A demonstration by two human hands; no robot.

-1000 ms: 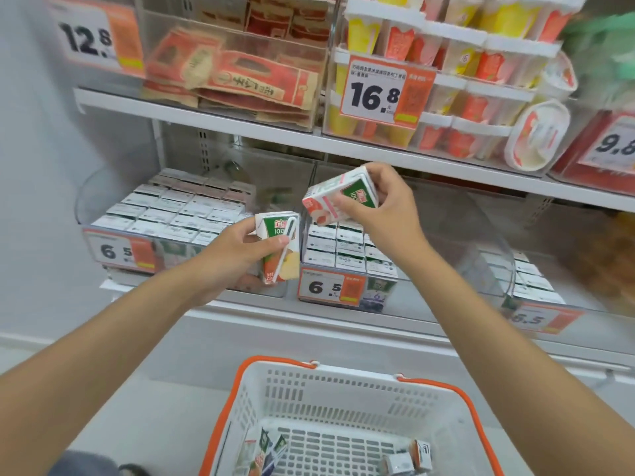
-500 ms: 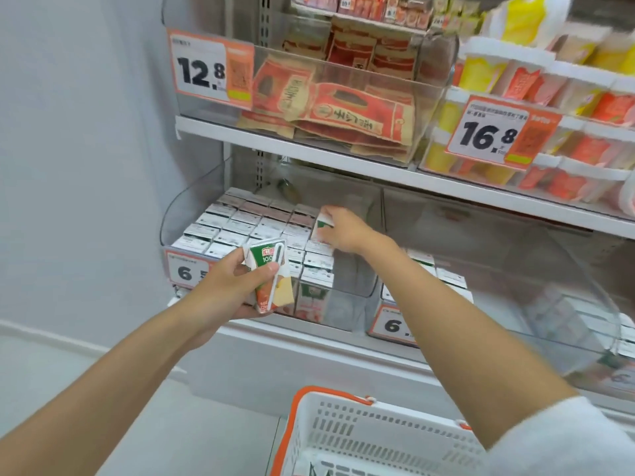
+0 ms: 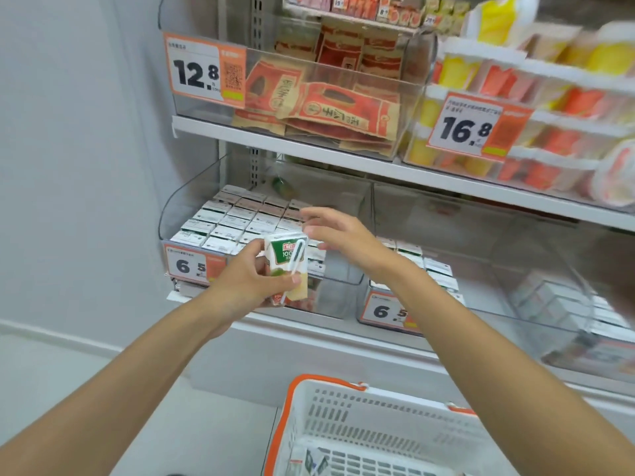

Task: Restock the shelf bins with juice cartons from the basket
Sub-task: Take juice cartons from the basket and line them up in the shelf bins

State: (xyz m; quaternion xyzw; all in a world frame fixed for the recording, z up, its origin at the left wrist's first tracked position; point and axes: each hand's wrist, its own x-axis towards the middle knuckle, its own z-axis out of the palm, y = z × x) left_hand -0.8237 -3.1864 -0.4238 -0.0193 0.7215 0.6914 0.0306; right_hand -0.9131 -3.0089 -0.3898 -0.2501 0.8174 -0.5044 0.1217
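While the left hand [image 3: 256, 286] is clamped on 1 juice carton [image 3: 287, 267], fingers behind it and thumb at its lower front, the right hand [image 3: 338, 235] hangs empty just above and to the right of it, fingers spread and loosely curled, touching nothing I can make out. The carton stands nearly upright, its long axis vertical with a slight lean, straw face toward the camera, held in front of the left shelf bin [image 3: 178, 214] at about the level of that bin's front edge. That bin lies straight ahead of both hands and slightly left; its rows of cartons [image 3: 237, 216] look packed on the left side, while a gap shows at its right side, just behind and below the right hand. The held carton is nearer to that gap than anything else, so I judge the left hand the natural one to place it, moving forward and a little right, or passing it to the right hand, which is already over the opening. Both forearms reach forward from below, the left angled up from the lower left, the right from the lower right. The basket [image 3: 343, 407] sits below between the arms, with a few cartons dimly visible at its bottom.
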